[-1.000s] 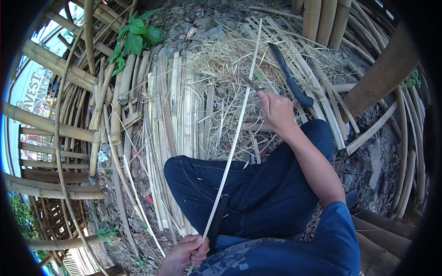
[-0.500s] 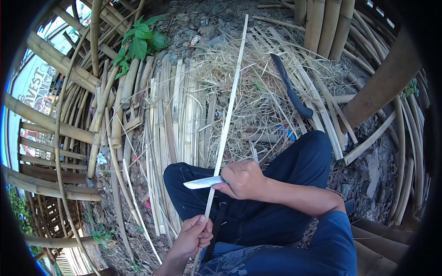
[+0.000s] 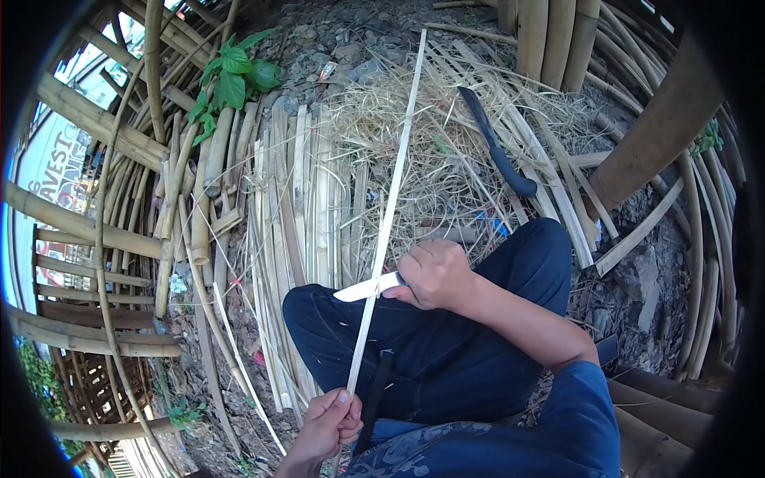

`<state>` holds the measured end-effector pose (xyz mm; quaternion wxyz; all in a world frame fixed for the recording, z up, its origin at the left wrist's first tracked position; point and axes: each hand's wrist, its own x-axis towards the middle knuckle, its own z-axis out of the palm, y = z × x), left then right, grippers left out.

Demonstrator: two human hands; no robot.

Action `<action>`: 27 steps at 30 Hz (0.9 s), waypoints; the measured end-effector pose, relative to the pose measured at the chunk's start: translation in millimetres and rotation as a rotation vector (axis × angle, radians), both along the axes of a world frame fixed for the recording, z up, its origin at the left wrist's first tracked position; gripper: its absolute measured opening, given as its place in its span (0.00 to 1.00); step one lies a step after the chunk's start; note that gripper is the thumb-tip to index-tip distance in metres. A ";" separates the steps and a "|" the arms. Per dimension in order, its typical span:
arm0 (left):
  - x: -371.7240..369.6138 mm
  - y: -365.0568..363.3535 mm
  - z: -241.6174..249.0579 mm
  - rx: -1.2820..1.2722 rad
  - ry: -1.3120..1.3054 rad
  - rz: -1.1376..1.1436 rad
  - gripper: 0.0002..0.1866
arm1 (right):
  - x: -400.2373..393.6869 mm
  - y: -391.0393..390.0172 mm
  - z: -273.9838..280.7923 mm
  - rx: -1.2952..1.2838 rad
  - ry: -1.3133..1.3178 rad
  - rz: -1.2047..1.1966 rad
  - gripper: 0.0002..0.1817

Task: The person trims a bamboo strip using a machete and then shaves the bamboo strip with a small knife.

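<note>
My left hand (image 3: 331,422) is closed around the lower part of a long, thin bamboo strip (image 3: 392,195), which slants up and away from me past my knees. In my right hand (image 3: 434,275) is a knife (image 3: 370,288), its handle mostly hidden by my fingers. The blade points left and lies across the strip a little above my left hand. Small pale slivers dot my dark trousers (image 3: 335,338) beneath the strip.
A dark-handled machete (image 3: 496,147) rests on a heap of bamboo shavings (image 3: 398,119) ahead. Split bamboo slats (image 3: 323,207) lie to the left and right of the heap. A thick bamboo pole (image 3: 657,139) leans at right. Bamboo framing (image 3: 96,219) stands at left, near a leafy plant (image 3: 235,76).
My right hand with the knife has moved up and slightly right along the strip. My left hand has shifted a little lower, still gripping the strip. The view has tilted slightly.
</note>
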<state>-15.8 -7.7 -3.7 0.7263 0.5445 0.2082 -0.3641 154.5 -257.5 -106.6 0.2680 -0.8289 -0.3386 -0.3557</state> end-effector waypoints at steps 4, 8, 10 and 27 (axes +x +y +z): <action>-8.4 3.6 2.4 -0.037 0.030 0.028 0.20 | -1.7 2.7 -0.7 -0.002 -0.024 0.016 0.29; -14.5 8.8 3.0 -0.028 0.025 0.031 0.20 | 0.9 4.0 -4.5 0.014 -0.016 0.047 0.30; -19.0 10.0 2.4 -0.044 0.044 0.032 0.20 | 2.0 2.6 -5.3 0.033 -0.019 0.038 0.31; -73.3 36.2 -3.6 0.131 0.226 0.040 0.19 | 49.5 -41.0 -11.5 0.380 0.641 -0.396 0.28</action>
